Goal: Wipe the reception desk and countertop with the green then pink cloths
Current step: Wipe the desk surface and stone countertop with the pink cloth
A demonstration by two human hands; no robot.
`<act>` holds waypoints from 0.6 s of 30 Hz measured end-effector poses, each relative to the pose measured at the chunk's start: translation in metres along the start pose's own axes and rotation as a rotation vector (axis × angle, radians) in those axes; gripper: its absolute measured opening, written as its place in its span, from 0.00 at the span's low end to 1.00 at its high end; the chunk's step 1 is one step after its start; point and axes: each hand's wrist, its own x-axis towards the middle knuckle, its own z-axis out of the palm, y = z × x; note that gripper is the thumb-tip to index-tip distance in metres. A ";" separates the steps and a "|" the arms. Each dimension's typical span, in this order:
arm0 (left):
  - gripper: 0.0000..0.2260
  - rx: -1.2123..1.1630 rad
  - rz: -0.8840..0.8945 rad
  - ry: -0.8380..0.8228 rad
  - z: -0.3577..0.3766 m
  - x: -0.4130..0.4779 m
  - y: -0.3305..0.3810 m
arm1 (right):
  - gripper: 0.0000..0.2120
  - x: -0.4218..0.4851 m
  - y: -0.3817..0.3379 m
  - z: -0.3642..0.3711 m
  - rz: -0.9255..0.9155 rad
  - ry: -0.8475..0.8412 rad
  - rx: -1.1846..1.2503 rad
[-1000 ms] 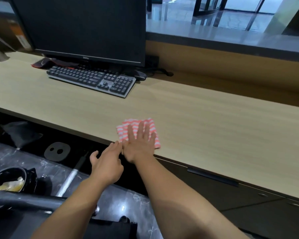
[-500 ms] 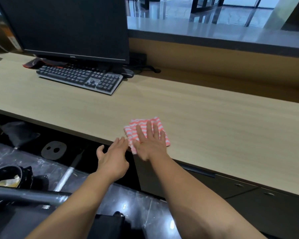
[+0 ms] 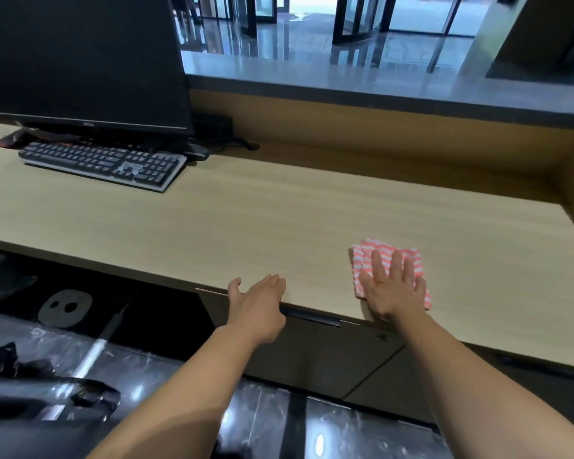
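While pressed flat under the right hand (image 3: 393, 293), with fingers spread wide and palm down rather than gripping, lies a folded pink-and-white striped cloth (image 3: 386, 260) near the front edge of the long pale wood-grain desk (image 3: 279, 220), toward its right end. Resting at the same front edge, well to the left of the cloth, the left hand (image 3: 257, 306): fingers loosely extended over the lip, thumb apart, nothing held. Both forearms bare, reaching in from the bottom of the head view.

Far back on the left, a large black computer monitor (image 3: 83, 61), screen dark, and just before it a black keyboard with a silver frame (image 3: 103, 164), angled on the desk. Beside the keyboard's right end, a dark mouse (image 3: 198, 152); at its left, something red and black, too blurred to identify. Beyond the desk, a raised grey polished stone countertop (image 3: 345, 77) above a tan wooden panel. Below the desk edge, dark cabinet fronts (image 3: 312, 356) and glossy dark marble floor (image 3: 279, 425).
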 end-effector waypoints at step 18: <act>0.18 0.054 -0.046 0.055 -0.004 -0.015 0.022 | 0.33 -0.026 -0.081 0.013 -0.357 0.000 -0.159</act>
